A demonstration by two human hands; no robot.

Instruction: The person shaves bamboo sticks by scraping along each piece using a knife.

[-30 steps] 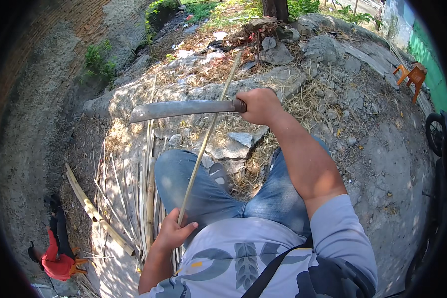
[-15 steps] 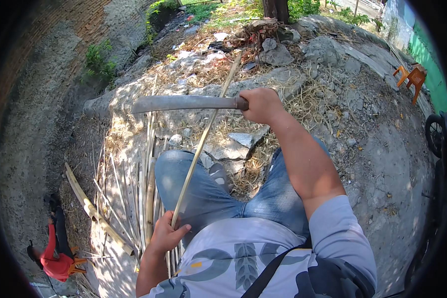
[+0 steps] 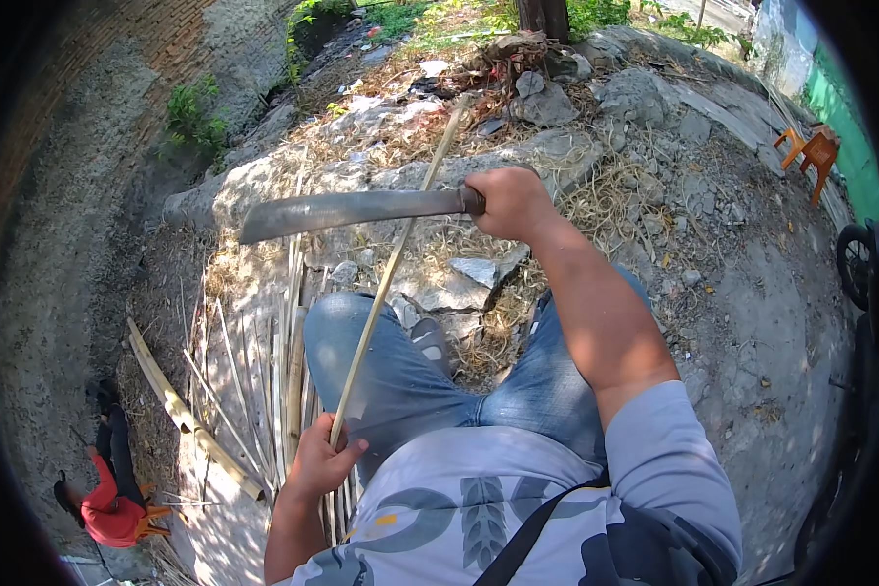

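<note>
In the head view, the left hand (image 3: 320, 461) is closed around the near end of a pale bamboo strip (image 3: 369, 327), its thumb jutting to the right. From there the strip slants up and to the right, over the left thigh of the jeans (image 3: 366, 366), its far end well beyond both hands. The right hand (image 3: 506, 203) is curled tight around the handle of a machete (image 3: 347, 212) — the blade points left and crosses over the strip close to the handle; whether the 2 touch, I cannot tell. More bamboo strips (image 3: 296, 376) lie lengthwise on the ground beside the left knee, just past the left hand, with 1 thicker split bamboo piece (image 3: 230, 467) farther left — near a seated person in red (image 3: 110, 510).
</note>
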